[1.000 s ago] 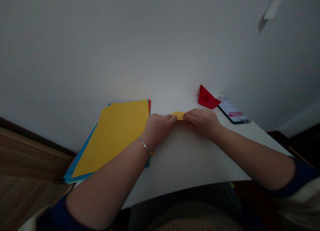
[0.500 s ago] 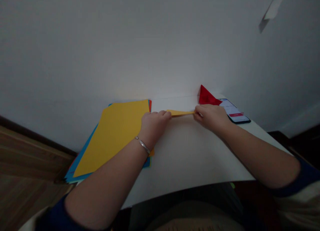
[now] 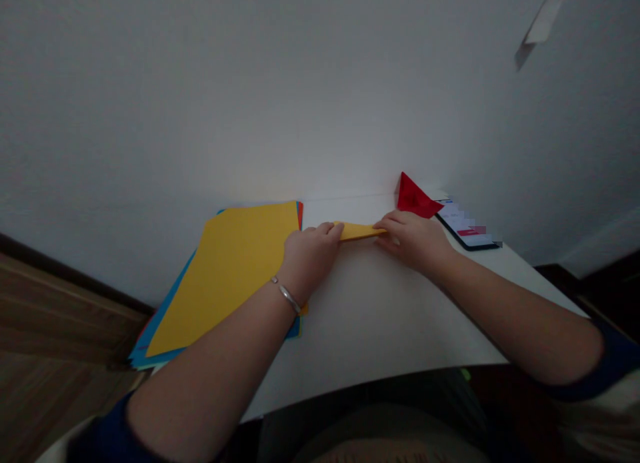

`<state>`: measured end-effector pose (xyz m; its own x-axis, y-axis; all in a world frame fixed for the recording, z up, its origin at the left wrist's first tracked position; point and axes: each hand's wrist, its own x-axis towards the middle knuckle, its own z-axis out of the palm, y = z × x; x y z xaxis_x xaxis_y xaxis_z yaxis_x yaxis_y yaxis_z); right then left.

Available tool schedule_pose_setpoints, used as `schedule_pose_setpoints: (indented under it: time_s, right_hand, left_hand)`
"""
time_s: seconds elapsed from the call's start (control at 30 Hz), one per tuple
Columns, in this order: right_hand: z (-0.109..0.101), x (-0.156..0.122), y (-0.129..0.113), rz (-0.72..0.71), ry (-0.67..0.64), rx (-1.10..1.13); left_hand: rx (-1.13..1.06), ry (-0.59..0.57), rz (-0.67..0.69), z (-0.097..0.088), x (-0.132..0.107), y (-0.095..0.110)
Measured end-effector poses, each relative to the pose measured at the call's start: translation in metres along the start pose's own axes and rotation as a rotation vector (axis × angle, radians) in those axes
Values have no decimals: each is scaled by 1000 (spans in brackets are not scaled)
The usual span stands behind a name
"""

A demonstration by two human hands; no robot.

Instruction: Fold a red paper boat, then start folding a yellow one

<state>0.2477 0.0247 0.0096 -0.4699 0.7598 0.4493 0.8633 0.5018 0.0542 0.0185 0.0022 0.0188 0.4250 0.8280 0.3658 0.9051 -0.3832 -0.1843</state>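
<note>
A small folded yellow paper (image 3: 361,231) lies on the white table (image 3: 380,316) between both hands. My left hand (image 3: 311,252) pinches its left end with fingers curled round it; a silver bracelet sits on that wrist. My right hand (image 3: 413,239) holds the right tip, fingers pressed together on it. The paper stretches flat and narrow between the two hands.
A stack of coloured sheets with a yellow one on top (image 3: 235,269) lies to the left, overhanging the table edge. A folded red paper shape (image 3: 414,197) stands near the wall, with a phone (image 3: 467,226) beside it. A wooden floor shows at left.
The hands moved apart, drawing the yellow paper out into a long narrow shape, then the right hand came back slightly leftward and the paper settled lower on the table.
</note>
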Motion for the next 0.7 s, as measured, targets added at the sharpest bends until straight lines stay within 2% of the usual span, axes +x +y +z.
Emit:
schedule_pose_setpoints:
  time_s: [0.1, 0.23, 0.33, 0.57, 0.63, 0.7]
  right_hand:
    - [3, 1, -4, -48, -61, -34]
    - [4, 2, 0, 56, -81, -102]
    - [3, 2, 3, 107, -82, -114]
    - [2, 1, -1, 90, -101, -71]
    - [2, 1, -2, 86, -104, -49]
    - [3, 1, -2, 68, -116, -15]
  left_hand:
    - [-45, 35, 86, 1, -1, 4]
    - [-217, 111, 154, 4, -3, 6]
    - [-430, 176, 123, 7, -2, 6]
    - [-855, 263, -28, 25, 6, -5]
    - [-945, 311, -25, 30, 8, -10]
    - [-955, 361, 44, 34, 9, -13]
